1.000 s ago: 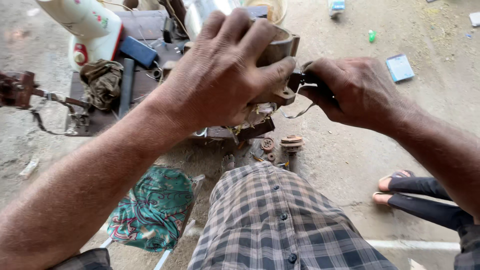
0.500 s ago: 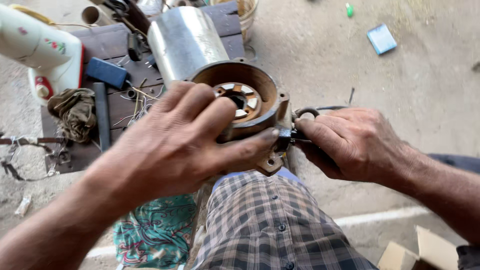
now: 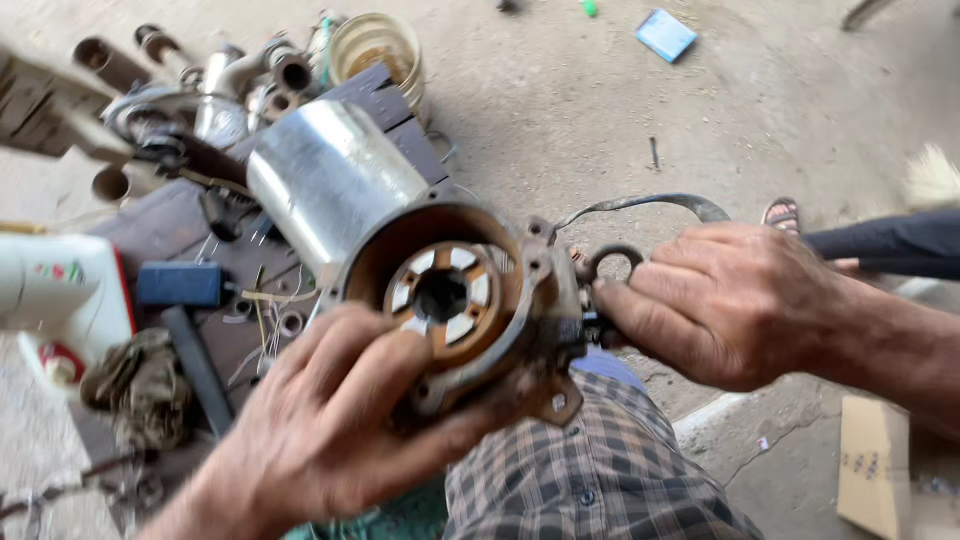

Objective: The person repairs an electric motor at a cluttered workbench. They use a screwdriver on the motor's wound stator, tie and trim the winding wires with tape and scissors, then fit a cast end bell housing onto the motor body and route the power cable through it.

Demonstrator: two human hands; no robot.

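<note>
A rusty electric motor with a shiny silver body rests over my lap, its open round end facing me and showing the copper-ringed core. My left hand grips the lower rim of the rusty end housing. At the housing's right flange, my right hand is closed on a dark metal tool with a ring end. A thin curved metal strip arcs above that hand.
A dark wooden board at left carries pipes, wires and small parts. Further left are a white plastic container and a rag. A round tin, a blue packet, a cardboard box and another person's foot are around.
The view has closed in on the motor. My left hand slid from covering the housing's top to gripping its lower rim, baring the open end. My right hand stays at the flange.
</note>
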